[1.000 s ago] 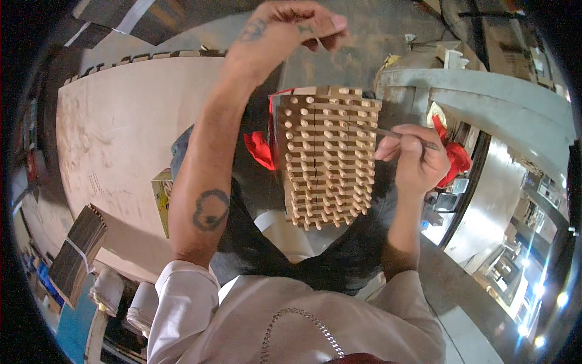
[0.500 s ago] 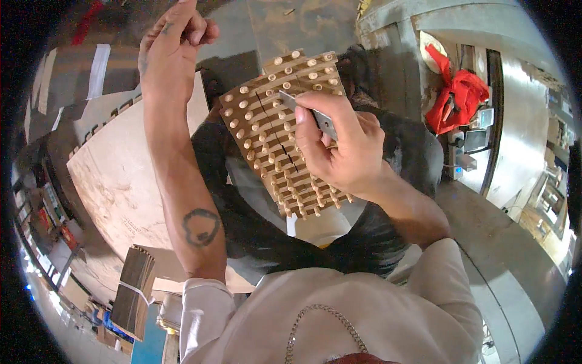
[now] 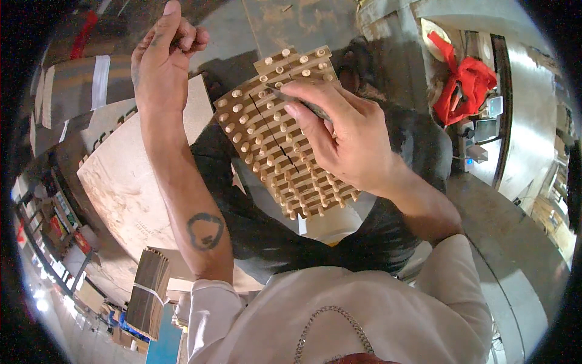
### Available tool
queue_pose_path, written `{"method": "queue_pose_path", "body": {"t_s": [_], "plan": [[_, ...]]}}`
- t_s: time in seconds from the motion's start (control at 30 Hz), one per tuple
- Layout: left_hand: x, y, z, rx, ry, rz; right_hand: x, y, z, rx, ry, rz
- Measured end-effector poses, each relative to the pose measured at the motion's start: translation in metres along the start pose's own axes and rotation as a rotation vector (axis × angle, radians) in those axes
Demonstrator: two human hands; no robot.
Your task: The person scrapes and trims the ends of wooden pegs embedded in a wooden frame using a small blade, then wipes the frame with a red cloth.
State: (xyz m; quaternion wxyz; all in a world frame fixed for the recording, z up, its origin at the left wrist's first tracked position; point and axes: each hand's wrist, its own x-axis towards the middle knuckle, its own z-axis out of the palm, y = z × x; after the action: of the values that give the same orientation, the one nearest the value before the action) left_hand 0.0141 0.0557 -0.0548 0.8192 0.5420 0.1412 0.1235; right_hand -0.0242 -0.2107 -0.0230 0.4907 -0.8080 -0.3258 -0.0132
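The right hand (image 3: 351,142) pinches a thin tool (image 3: 303,103) against the wooden slat rack (image 3: 273,139); the left hand (image 3: 160,51), beyond the rack, is clenched, its contents unclear. The rack looks light, stiff, its slats fragile; best gripped by its edges.

The person wore a white shirt (image 3: 364,315) w/ short sleeves rolled above the elbows, and dark trousers (image 3: 267,236). A thin metal chain (image 3: 330,330) hung at the chest. The left forearm (image 3: 182,182) bore a dark ring-shaped tattoo (image 3: 204,231); small marks showed on the left hand (image 3: 163,54). Right hand (image 3: 339,136) bare, no rings.
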Motion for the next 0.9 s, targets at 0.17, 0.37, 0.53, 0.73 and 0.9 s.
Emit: {"method": "queue_pose_path", "body": {"t_s": [0.17, 0.37, 0.53, 0.73, 0.9], "plan": [[0.002, -0.005, -0.010, -0.013, -0.007, -0.008, -0.004, -0.002, -0.004, -0.092, -0.104, -0.029], [0.000, 0.001, -0.005, -0.018, -0.149, 0.013, -0.012, -0.018, -0.004, -0.279, -0.128, -0.054], [-0.011, 0.000, 0.012, 0.021, 0.064, -0.018, -0.011, -0.013, -0.001, -0.192, -0.124, -0.025], [-0.011, 0.003, 0.016, 0.003, -0.003, 0.017, -0.013, -0.011, 0.002, -0.227, -0.089, -0.102], [-0.015, 0.008, 0.018, 0.068, -0.077, 0.051, -0.013, -0.011, 0.008, -0.347, -0.050, -0.181]]}}
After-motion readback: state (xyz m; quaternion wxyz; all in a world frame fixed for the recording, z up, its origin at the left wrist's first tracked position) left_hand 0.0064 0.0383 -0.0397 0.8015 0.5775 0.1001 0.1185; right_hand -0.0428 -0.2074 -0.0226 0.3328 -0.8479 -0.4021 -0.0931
